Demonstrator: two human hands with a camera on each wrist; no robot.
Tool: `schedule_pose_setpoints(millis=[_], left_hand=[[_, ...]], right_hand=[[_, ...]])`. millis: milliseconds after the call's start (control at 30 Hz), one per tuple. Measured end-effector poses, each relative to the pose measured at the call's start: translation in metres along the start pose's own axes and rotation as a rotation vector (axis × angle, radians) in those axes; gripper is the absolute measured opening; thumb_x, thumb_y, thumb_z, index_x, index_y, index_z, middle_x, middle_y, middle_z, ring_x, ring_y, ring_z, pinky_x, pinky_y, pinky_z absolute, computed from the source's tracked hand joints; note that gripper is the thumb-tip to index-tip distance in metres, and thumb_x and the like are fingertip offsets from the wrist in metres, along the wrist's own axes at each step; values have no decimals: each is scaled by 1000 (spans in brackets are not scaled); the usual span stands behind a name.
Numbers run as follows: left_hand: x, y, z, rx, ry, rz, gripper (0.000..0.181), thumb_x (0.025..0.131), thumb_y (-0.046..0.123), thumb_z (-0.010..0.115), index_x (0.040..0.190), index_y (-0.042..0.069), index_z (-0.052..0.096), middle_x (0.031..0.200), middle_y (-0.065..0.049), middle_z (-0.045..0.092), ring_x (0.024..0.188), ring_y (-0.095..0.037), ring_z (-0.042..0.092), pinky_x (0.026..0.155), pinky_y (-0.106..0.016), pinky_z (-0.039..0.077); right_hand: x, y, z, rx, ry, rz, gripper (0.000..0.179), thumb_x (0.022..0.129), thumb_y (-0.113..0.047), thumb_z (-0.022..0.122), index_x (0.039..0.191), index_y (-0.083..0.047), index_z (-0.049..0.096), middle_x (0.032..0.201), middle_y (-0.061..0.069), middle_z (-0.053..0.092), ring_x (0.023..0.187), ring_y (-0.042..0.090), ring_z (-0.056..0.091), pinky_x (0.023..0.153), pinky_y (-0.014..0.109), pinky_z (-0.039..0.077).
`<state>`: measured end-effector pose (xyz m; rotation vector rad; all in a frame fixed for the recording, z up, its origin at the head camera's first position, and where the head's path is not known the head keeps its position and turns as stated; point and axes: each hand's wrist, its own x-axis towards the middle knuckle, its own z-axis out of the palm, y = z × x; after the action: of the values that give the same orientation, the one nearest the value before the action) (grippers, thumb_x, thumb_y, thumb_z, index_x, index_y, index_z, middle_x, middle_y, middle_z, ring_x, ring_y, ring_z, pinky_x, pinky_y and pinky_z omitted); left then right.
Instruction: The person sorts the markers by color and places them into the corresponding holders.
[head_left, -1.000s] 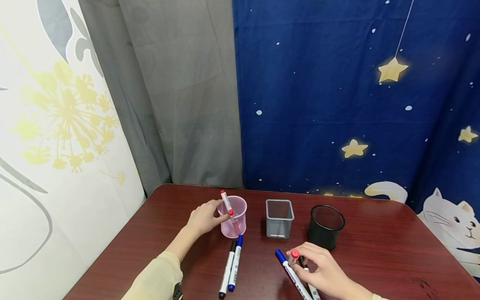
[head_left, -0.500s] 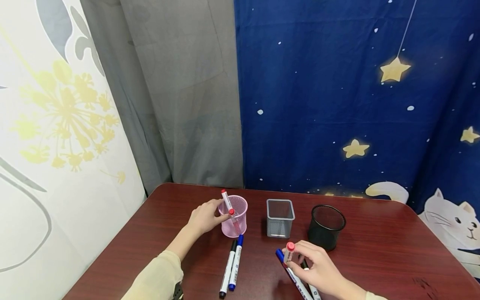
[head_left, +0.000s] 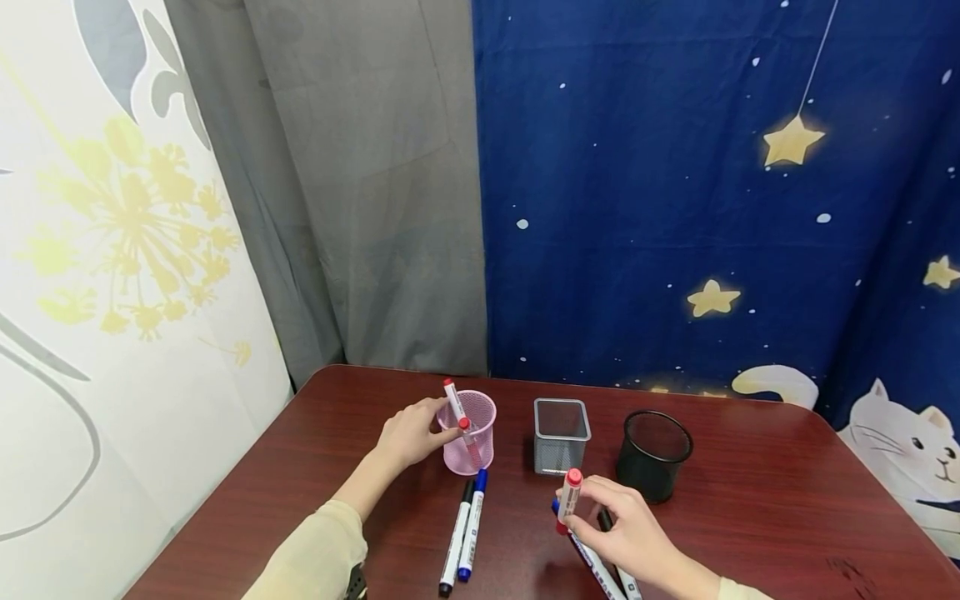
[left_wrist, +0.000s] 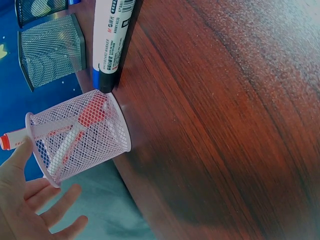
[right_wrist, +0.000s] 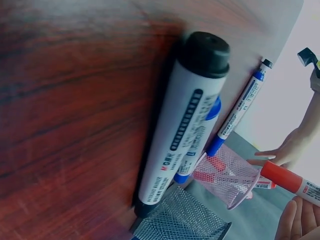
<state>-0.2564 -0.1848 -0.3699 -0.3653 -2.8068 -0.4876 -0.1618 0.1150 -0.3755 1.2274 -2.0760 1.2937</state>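
My left hand [head_left: 408, 435] grips the rim of a pink mesh pen holder [left_wrist: 95, 135], thumb at the front and fingers at the far side. Two red-capped whiteboard markers [head_left: 454, 402] lean inside it, one end poking above the rim near the thumb. In the head view my right hand [head_left: 630, 527] pinches another red whiteboard marker [head_left: 569, 497], tilted above the table; its red cap shows in the right wrist view. Beneath the right hand lie a blue marker [head_left: 594, 567] and a black marker [right_wrist: 182, 127].
A grey square mesh holder [head_left: 561, 454] and a black round mesh holder [head_left: 649, 471] stand to the right of the pink one. Before the pink holder lie a black marker [head_left: 455, 546] and a blue marker [head_left: 472, 533] side by side. Curtains hang behind the table [head_left: 315, 467].
My right hand has lifted the red marker and moved it slightly left, tipping it more upright. The left hand stays at the pink pen holder.
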Motion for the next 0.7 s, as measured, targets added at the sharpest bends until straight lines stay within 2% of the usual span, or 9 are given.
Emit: schedule_pose_setpoints(millis=[133, 400, 700], left_hand=[[0, 0, 0, -3, -3, 9, 58, 74, 47, 64, 117, 10, 56, 105, -6, 59, 87, -22, 57, 63, -43, 46], [1, -1, 2, -3, -9, 20, 57, 74, 45, 65, 118, 9, 56, 106, -7, 59, 89, -23, 57, 64, -42, 47], [1, -2, 1, 11, -1, 14, 57, 74, 46, 65, 117, 9, 56, 108, -7, 59, 89, -24, 57, 64, -42, 47]], right_hand=[[5, -7, 1, 8, 8, 30, 30, 67, 10, 68, 92, -6, 62, 83, 2, 60, 58, 7, 53, 50, 19, 45], [6, -6, 4, 30, 36, 33, 34, 68, 8, 68, 94, -13, 63, 84, -2, 61, 58, 5, 51, 49, 17, 42], [12, -6, 8, 73, 13, 93, 29, 72, 4, 67, 94, -14, 63, 79, -1, 61, 58, 5, 53, 48, 21, 44]])
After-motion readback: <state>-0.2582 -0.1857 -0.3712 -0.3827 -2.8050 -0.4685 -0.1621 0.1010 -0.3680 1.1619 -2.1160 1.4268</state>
